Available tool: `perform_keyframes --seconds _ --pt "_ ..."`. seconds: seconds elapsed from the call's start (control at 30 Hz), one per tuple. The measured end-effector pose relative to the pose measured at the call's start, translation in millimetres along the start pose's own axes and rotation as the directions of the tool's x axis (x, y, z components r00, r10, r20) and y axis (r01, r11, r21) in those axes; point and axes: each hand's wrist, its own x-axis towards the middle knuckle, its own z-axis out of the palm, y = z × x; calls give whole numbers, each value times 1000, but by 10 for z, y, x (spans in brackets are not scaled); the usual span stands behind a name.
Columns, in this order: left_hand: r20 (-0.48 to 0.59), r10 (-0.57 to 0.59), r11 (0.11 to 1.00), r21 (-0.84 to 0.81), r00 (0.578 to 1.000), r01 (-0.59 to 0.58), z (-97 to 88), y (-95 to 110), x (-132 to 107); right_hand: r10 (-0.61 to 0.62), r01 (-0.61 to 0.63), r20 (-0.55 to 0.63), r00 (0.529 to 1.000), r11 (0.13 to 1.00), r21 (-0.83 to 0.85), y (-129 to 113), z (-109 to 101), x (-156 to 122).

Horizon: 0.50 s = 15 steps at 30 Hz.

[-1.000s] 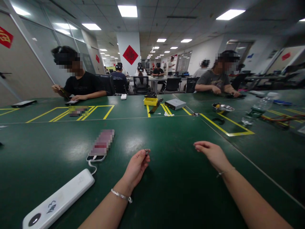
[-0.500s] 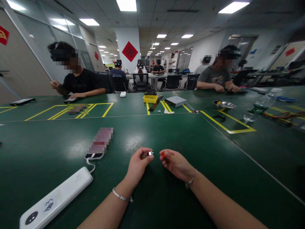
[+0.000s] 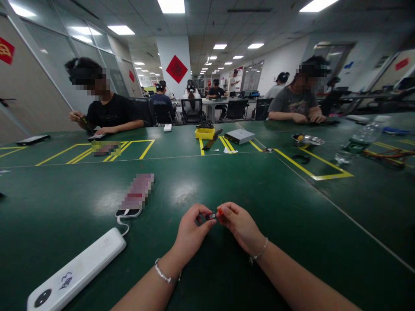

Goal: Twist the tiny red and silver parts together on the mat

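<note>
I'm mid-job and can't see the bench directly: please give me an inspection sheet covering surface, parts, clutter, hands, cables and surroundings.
Surface: green tabletop, marked with yellow tape.
Job's things: small metal part and small orange-red part, close together; contact unclear.
Clutter: white power bank and phone at left; yellow bin, grey box, metal dish and plastic bottle farther off.
Hands: left hand pinches the metal part; right hand, the orange-red part.
Cables: white cable between power bank and phone; coloured wires near the bottle.
Surroundings: person in black and person in grey seated across the table; others behind.
</note>
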Motion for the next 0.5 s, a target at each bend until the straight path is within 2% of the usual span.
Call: perform_keyframes --seconds 0.13,0.33,0.4,0.5 --pt "-19 58 998 -4 998 -58 3 -3 -5 -70 66 -65 995 997 -51 33 54 -26" --pt "-38 260 960 113 965 -255 0 34 -31 -167 139 -161 973 975 -173 56 153 -105" --pt "-52 303 940 178 952 -290 -7 55 -51 -191 161 -178 965 972 -171 75 188 -144" --pt "-92 343 918 245 935 -313 -19 77 -83 -183 169 -211 960 982 -82 115 232 -210"
